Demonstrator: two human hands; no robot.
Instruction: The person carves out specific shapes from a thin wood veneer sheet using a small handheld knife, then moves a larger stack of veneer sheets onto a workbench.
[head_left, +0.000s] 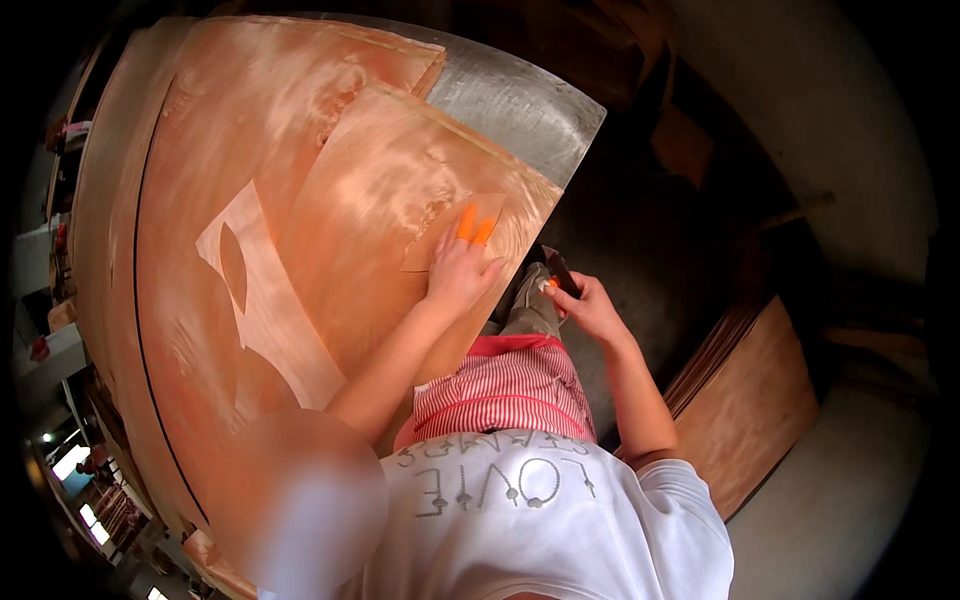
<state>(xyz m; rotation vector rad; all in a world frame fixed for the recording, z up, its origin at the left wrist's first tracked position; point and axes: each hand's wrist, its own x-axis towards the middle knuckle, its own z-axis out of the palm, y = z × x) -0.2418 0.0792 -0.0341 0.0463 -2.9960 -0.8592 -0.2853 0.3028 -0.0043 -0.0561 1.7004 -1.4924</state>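
Observation:
My left hand (462, 268) lies flat on a small thin veneer piece (425, 256), its fingers stretched out. Orange covers sit on two of those fingers. Beneath the small piece is a larger reddish-brown veneer sheet (350, 210), which reaches the table's near right corner. Beyond the table edge, over my lap, my right hand (592, 308) is closed around a dark knife (562, 272). Its blade end points up and away, and the shadow there hides its exact outline. Something orange and white covers the right thumb.
Left of the sheet lies a pale veneer offcut (262, 290) with a leaf-shaped hole. Wide wood sheets (210, 130) cover much of the table, whose bare metal top (510, 95) shows at the far right. Several boards (760, 410) lean low on my right. A dark line crosses the left sheets.

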